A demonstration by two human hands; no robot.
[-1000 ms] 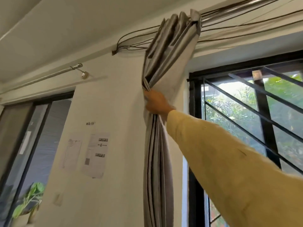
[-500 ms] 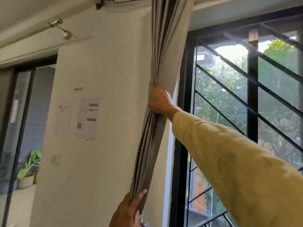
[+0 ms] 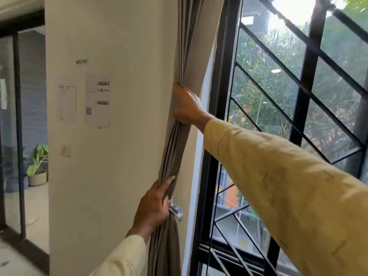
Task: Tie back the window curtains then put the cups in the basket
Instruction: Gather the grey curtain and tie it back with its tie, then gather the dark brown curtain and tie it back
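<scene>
The grey curtain (image 3: 191,46) hangs down in the middle, bunched up into one long thick bundle. It sits between the cream wall (image 3: 129,176) on its left and the black window (image 3: 217,96) on its right.

The right hand (image 3: 187,105) holds the curtain high up. Its fingers are curled round the folds and squeeze them together. The tips are hidden behind the cloth. The arm comes in from the near right in a yellow sleeve (image 3: 288,186).

The left hand (image 3: 154,208) holds the same bundle lower down and nearer. One finger (image 3: 168,181) lies straight up along the cloth, and the others are curled round the folds. A small white and grey bit of cloth (image 3: 176,210) sticks out on the right side of this hand, touching the curtain. I cannot tell if the fingers pinch it.

Between the two hands the folds are packed tight, and the bundle leans a little to the left as it goes down.

The window has slanted black bars (image 3: 278,80), and green trees show through the glass. Two papers (image 3: 98,100) are stuck on the wall to the left. Far away on the left a green plant (image 3: 38,162) stands in a pale pot on the floor
</scene>
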